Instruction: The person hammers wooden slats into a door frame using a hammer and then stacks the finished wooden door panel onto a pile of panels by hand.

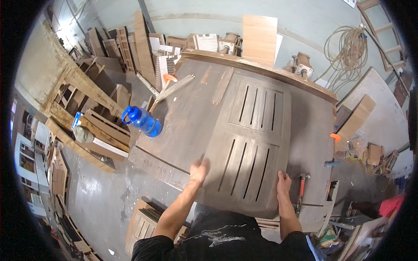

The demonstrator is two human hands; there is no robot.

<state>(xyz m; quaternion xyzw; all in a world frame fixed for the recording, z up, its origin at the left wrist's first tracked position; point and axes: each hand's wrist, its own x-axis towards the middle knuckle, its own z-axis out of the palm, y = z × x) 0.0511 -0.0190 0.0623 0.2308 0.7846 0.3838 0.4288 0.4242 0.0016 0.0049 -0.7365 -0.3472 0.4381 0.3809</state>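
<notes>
A wooden cabinet door (pixel 250 135) with two sets of dark slots lies lengthwise over the workbench (pixel 183 117), its near end by my body. My left hand (pixel 199 170) is closed on the door's left edge and slightly blurred. On the opposite edge, near the front corner, my right hand (pixel 283 182) grips it, thumb on top and fingers partly hidden. A hammer (pixel 301 191) with a red handle rests on the bench just right of my right hand.
A blue water bottle (pixel 146 122) stands at the bench's left side. A raised wooden ledge (pixel 261 69) runs along its far edge. Orange-handled clamps sit at the left (pixel 170 78) and right (pixel 335 137) edges. Stacked slotted panels (pixel 141 230) stand below left.
</notes>
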